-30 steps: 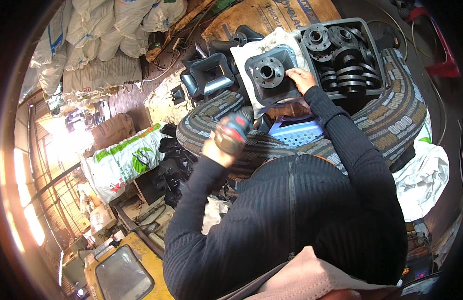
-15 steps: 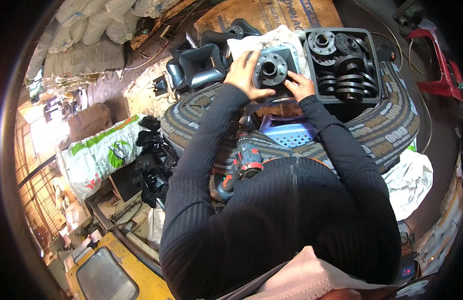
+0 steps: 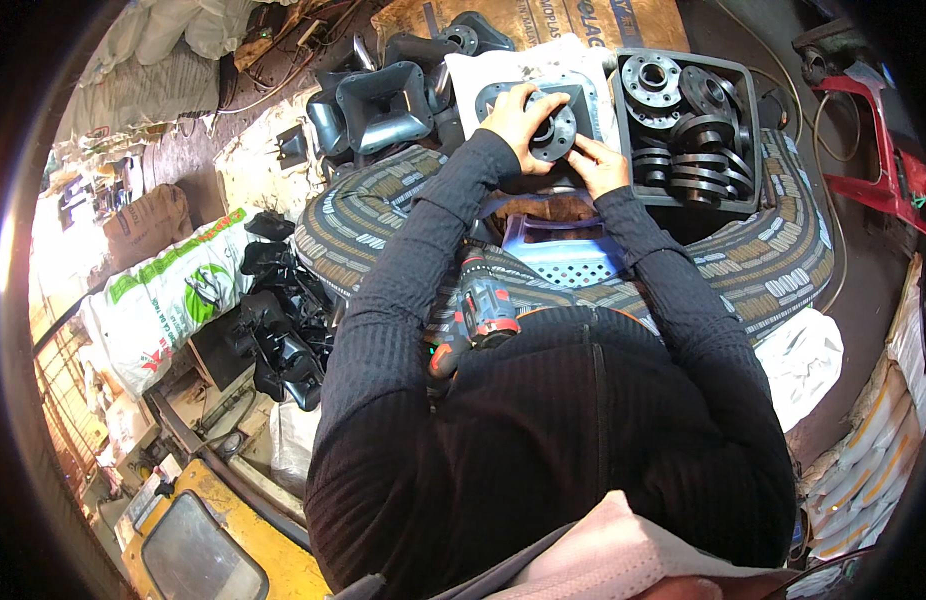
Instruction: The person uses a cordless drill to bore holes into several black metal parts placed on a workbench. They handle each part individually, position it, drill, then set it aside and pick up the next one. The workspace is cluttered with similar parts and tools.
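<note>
A black round flange (image 3: pixel 557 143) with a raised hub and bolt holes lies over a dark square-rimmed part (image 3: pixel 586 92). My left hand (image 3: pixel 521 122) is closed round the flange from the left, its fingers curled over the hub. At the lower right rim, my right hand (image 3: pixel 601 166) pinches the edge with thumb and fingertips. A white sack (image 3: pixel 471 72) is spread beneath these parts. Just right stands a grey crate (image 3: pixel 687 205) holding several similar flanges (image 3: pixel 651 82), some flat and some on edge.
Several flared dark square parts (image 3: pixel 385 108) stand at the back left. A cordless drill (image 3: pixel 488 303) lies near my waist beside a blue perforated basket (image 3: pixel 565 268). A patterned cushion (image 3: pixel 368 215) curves around the work area. Black moulded parts (image 3: pixel 283 335) are heaped left; a red frame (image 3: pixel 878 165) stands right.
My left hand has moved from the flange's left side onto its hub, covering part of it. My right hand stays at the rim. The whole view has shifted slightly.
</note>
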A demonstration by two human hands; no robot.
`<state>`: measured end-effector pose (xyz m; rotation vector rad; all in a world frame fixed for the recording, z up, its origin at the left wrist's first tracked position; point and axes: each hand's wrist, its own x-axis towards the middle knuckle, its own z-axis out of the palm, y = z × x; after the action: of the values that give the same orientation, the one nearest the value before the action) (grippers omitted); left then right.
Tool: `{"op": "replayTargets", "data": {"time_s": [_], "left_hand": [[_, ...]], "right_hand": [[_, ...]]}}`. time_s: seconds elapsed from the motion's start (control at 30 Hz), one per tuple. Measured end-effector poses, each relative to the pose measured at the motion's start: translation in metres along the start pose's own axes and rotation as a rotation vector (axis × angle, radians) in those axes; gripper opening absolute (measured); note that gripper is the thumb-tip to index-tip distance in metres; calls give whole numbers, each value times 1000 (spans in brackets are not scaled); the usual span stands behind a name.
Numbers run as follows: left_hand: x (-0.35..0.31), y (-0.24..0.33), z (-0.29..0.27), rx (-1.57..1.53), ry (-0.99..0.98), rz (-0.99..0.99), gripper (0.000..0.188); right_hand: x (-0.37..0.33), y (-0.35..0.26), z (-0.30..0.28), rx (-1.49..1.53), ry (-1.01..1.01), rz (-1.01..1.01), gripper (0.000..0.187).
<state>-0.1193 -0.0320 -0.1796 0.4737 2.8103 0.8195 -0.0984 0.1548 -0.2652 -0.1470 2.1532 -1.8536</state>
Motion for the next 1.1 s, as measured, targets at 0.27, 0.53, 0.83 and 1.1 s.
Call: {"op": "replayTargets", "data": {"time_s": [0.27,0.53,0.83,1.1], "left_hand": [[0,1,-2,-21,8,6,91],[-1,6,-3,14,-23,-33,98],[-155,92,-132,-464,-445,-496,57],[-228,147,-40,3,-124,-708,94]], "right_hand": [[0,-2,0,16,-9,41,34],[2,3,-1,18,-14,33,36],[7,-23,-55,1239,-96,689,39],[-6,-66,-52,1106,-213,619,25]]}}
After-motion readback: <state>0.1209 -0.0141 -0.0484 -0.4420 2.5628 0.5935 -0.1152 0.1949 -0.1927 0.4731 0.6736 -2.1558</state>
